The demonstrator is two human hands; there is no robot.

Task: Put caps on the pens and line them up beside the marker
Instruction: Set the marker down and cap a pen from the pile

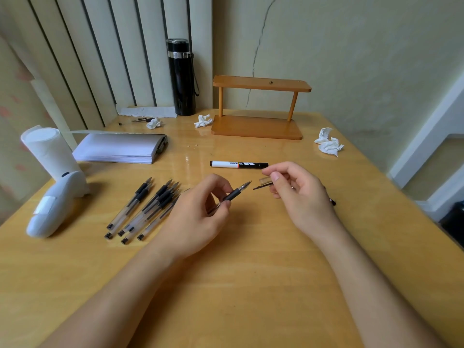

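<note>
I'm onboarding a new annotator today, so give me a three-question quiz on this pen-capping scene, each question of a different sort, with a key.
1. True or false: the pen in the left hand already wears its cap.
2. Multiple choice: the right hand holds A) the marker, B) a clear pen cap, C) a tissue.
3. Fill in: the loose uncapped pens lie on the table to the ___ of the left hand.

Key: 1 false, the tip is bare and points at the cap; 2 B, the marker lies on the table beyond the hands; 3 left.
</note>
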